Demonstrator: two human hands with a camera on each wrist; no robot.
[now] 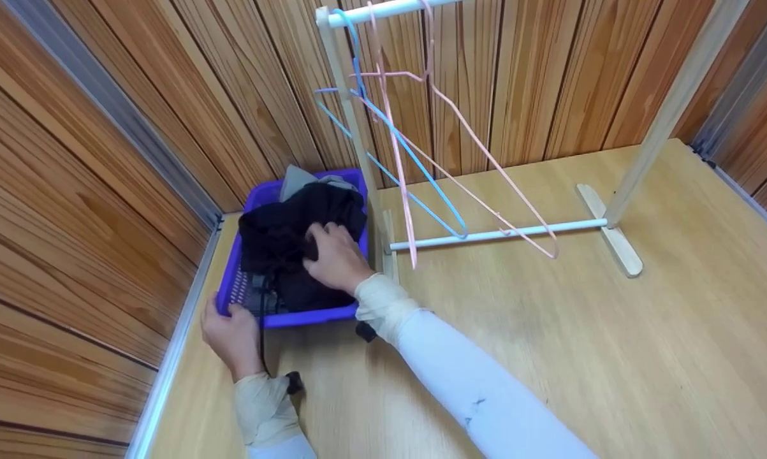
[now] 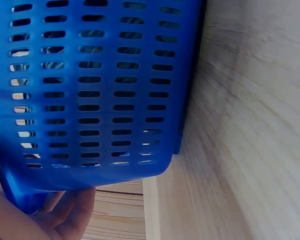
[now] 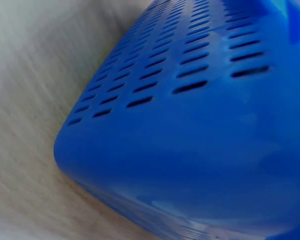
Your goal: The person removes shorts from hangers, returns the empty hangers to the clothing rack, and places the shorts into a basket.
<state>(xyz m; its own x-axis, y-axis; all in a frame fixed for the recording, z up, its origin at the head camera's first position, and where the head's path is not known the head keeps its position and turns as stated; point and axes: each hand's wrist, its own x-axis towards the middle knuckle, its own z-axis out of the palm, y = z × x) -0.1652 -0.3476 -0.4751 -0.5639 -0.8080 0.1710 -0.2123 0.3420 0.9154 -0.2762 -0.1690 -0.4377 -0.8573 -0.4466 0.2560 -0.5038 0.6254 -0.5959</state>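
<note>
While the left hand [image 1: 230,335] is gripping the near rim of the blue basket [image 1: 306,317], the right hand [image 1: 335,258] is closing on the black garment [image 1: 281,239] beneath it, both hangers [image 1: 421,166] beyond the hand hanging bare, so hanging looks barely begun.

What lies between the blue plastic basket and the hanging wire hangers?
In the head view, the rack's wooden upright post stands between the blue plastic basket and the wire hangers.

— Where does the basket [image 1: 294,317] sit?
— On the surface [image 1: 549,357], in the far left corner against the wall, just left of the rack [image 1: 485,233].
— What's in it?
— A heap of clothes [image 1: 281,242], with the right hand [image 1: 335,258] on top. The left hand [image 1: 230,331] is at the near left rim.
— And the hangers [image 1: 421,159]?
— On the rack's top bar, right of the basket.
</note>
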